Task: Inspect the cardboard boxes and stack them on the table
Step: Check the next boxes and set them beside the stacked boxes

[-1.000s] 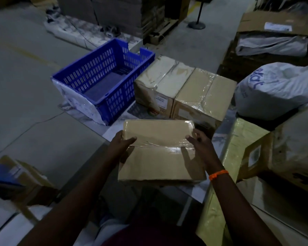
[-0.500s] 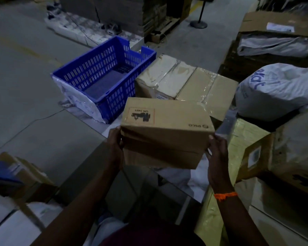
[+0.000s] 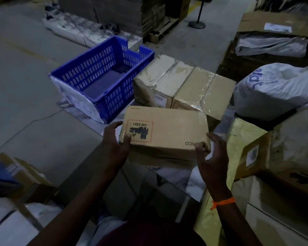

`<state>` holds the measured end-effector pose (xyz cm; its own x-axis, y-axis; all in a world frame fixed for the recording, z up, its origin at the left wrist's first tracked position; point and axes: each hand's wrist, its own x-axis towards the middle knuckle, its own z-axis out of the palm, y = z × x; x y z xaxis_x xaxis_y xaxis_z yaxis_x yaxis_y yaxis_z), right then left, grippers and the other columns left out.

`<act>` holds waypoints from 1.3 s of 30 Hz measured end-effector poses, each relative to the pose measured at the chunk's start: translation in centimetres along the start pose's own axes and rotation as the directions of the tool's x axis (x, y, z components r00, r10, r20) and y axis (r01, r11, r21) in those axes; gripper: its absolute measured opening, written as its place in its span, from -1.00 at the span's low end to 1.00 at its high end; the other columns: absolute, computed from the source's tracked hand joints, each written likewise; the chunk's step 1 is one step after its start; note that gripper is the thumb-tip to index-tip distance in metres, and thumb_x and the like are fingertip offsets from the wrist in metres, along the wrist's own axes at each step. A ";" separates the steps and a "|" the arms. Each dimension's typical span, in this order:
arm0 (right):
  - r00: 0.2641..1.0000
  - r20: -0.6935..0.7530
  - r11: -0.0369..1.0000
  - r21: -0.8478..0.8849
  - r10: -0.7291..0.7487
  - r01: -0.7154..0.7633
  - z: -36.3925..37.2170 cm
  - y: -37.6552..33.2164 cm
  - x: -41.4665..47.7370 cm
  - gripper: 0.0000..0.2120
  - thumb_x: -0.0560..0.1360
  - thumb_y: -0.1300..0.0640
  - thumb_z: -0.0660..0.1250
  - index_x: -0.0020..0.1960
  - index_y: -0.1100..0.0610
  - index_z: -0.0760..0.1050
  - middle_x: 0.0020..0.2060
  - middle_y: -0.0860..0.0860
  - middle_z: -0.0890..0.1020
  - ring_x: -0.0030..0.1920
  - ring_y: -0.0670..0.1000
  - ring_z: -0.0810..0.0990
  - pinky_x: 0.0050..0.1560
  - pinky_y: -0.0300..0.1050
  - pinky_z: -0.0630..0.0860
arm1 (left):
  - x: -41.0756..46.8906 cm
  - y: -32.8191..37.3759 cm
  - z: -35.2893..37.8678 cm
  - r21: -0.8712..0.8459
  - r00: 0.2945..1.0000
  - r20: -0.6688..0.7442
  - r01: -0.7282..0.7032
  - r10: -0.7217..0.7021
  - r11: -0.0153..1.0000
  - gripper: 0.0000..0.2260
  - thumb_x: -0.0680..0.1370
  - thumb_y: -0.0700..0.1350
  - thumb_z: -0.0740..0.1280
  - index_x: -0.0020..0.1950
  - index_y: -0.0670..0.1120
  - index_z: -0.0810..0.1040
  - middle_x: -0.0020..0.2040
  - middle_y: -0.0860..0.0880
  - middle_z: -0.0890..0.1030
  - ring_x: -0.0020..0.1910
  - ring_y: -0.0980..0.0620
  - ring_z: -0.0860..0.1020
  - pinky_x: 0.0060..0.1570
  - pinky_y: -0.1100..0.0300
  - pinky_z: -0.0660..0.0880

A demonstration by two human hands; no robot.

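Observation:
A flat brown cardboard box [image 3: 169,128] with a red-bordered "UN 3481" label lies between my hands above the table's near part. My left hand [image 3: 116,139] grips its left end, thumb on the top face. My right hand [image 3: 211,155] holds its right near corner, thumb on the edge. Behind it, two taped cardboard boxes [image 3: 183,86] stand side by side on the white table [image 3: 178,176].
A blue plastic crate [image 3: 103,77] sits at the table's far left. To the right are a yellow-wrapped box [image 3: 238,139], a labelled carton [image 3: 281,148] and a white sack [image 3: 274,89]. More cartons [image 3: 23,174] lie at the lower left.
The box has been turned over in my hands: first its taped face showed, then the labelled face came up. It now lies flatter and lower than half a second ago.

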<state>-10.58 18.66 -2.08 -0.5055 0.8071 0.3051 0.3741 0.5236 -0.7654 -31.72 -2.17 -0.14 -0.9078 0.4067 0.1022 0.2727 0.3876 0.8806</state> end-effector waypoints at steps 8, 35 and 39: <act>0.878 0.420 0.840 -0.369 -0.231 0.397 6.2 -3.7 5.1 -0.32 0.61 -0.20 0.05 0.52 0.25 0.40 0.51 0.28 0.40 0.50 0.32 0.38 0.42 0.31 0.37 | 3.6 2.8 6.6 0.496 0.818 0.535 -0.507 0.212 0.705 -0.47 0.69 0.13 0.08 0.63 -0.04 0.16 0.65 -0.07 0.11 0.63 -0.07 0.02 0.55 -0.12 -0.05; 0.878 0.407 0.824 -0.386 -0.252 0.415 2.3 -1.2 -1.0 -0.48 0.66 -0.13 0.16 0.52 0.10 0.43 0.53 0.10 0.42 0.56 0.16 0.31 0.56 0.24 0.19 | -2.4 0.3 2.5 0.520 0.781 0.580 -0.573 0.231 0.633 -0.38 0.62 0.31 -0.02 0.62 0.05 0.20 0.64 -0.03 0.12 0.63 -0.02 0.00 0.55 -0.11 -0.08; 0.892 0.381 0.840 -0.378 -0.242 0.390 2.5 -1.3 -0.6 -0.49 0.65 -0.15 0.17 0.49 0.10 0.47 0.50 0.10 0.46 0.55 0.15 0.34 0.54 0.12 0.12 | -1.8 1.7 2.2 0.523 0.771 0.620 -0.542 0.143 0.657 -0.26 0.53 0.40 -0.17 0.64 0.08 0.13 0.66 0.01 0.04 0.64 0.00 -0.05 0.52 -0.02 -0.21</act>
<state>-12.68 16.79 -2.73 -0.8381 0.4891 0.2417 0.4112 0.8574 -0.3095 -28.96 -0.42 0.12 -0.4640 0.8820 -0.0826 0.8382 0.4673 0.2811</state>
